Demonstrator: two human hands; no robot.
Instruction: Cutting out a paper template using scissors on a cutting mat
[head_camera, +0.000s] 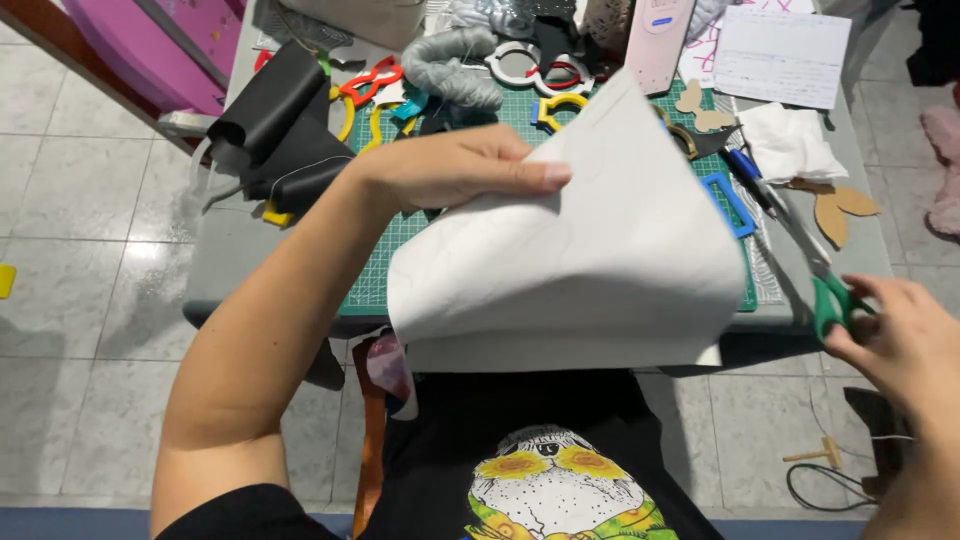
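My left hand pinches the upper left edge of a folded white sheet of felt, held up over the green cutting mat. The sheet drapes down past the table's front edge toward my lap. My right hand sits at the right front corner of the table, its fingers closing round the green handles of a pair of scissors. The scissor blades point away toward the back of the table.
A grey table carries black fabric, grey yarn, coloured frame-shaped cutouts, a blue rectangular frame, tan cutouts, white tissue, lined paper and a pink device. Tiled floor surrounds it.
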